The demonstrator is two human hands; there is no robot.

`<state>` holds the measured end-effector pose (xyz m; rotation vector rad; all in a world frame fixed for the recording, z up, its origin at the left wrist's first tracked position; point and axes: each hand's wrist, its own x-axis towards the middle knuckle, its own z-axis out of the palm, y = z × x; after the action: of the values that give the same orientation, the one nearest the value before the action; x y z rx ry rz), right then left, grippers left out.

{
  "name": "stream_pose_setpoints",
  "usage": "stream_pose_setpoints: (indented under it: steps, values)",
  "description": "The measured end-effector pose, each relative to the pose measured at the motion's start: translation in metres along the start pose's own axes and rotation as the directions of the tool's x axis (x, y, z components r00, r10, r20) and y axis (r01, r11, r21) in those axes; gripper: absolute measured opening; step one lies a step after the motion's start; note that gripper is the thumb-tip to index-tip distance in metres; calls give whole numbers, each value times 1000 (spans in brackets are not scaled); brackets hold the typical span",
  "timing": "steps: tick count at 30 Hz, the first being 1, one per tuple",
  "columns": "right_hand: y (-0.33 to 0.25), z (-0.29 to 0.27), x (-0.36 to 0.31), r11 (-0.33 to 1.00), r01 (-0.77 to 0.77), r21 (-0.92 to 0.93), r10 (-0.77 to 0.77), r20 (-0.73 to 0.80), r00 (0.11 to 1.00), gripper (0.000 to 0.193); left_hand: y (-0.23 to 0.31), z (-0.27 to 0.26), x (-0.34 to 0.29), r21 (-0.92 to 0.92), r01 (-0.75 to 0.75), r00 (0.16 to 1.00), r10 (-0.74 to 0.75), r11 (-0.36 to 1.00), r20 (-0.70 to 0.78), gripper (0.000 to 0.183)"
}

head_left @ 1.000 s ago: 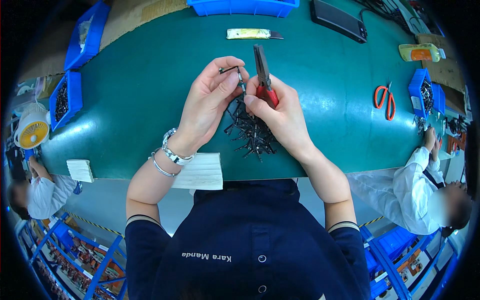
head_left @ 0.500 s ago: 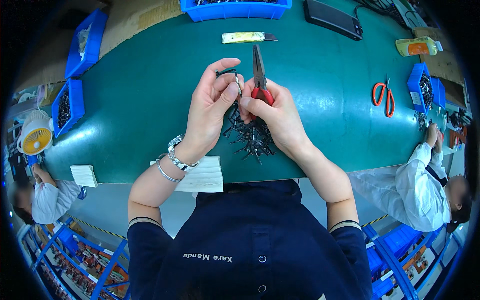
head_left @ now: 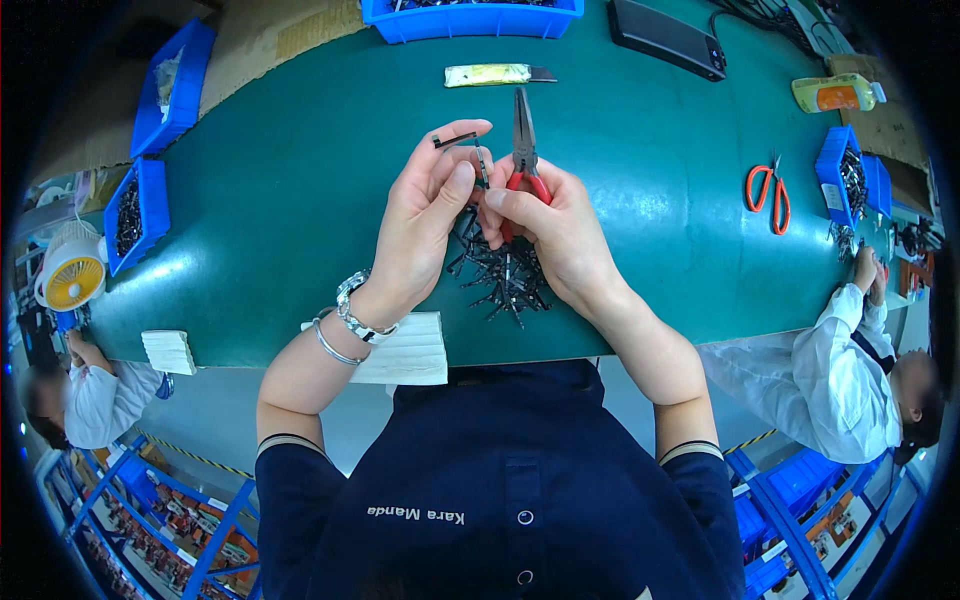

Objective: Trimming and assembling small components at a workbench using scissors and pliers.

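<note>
A small thin black part (head_left: 457, 139), bent at an angle, is pinched in the fingers of my left hand (head_left: 420, 205). My right hand (head_left: 560, 225) grips red-handled pliers (head_left: 524, 140), their dark jaws pointing away from me. The thumb and fingertip of that hand also touch the lower end of the black part. Below both hands lies a pile of similar small black parts (head_left: 508, 280) on the green table, partly hidden by my hands. The exact kind of these parts is too small to tell.
Beyond the hands lies a yellow-handled blade (head_left: 492, 75), with a blue bin (head_left: 475, 24) behind it. Red-handled scissors (head_left: 768, 194) rest to the right. A black box-shaped device (head_left: 667, 40) is far right. White folded cloth (head_left: 405, 350) sits at the near edge. Co-workers sit on both sides.
The pliers in my right hand have shifted slightly to the right and turned a little. The black part has turned slightly in my left fingers.
</note>
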<state>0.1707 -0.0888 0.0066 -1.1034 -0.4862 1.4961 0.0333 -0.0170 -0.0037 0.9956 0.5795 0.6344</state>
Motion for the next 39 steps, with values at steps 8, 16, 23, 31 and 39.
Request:
stream_pose_setpoints:
  steps: [8, 16, 23, 31, 39]
  values:
    - [1, -2, 2, 999, -10, 34, 10, 2, 1000, 8, 0, 0, 0, 5, 21, 1000, -21, 1000, 6, 47]
    - [3, -4, 2, 999, -4, 43, 4, 5, 1000, 8, -4, 3, 2, 49, -28, 1000, 29, 998, -12, 45]
    - [1, -2, 1, 999, -17, 31, 18, -15, 1000, 9, -3, 4, 1, 71, -50, 998, 53, 996, -40, 40]
    - [0, -4, 2, 989, -74, 125, 65, 76, 995, 8, 0, -4, 1, -57, 13, 1000, -13, 998, -2, 43]
    - [1, -3, 2, 988, -94, 120, 83, 95, 992, 10, -2, -7, 1, -97, 2, 1000, -1, 995, 15, 39]
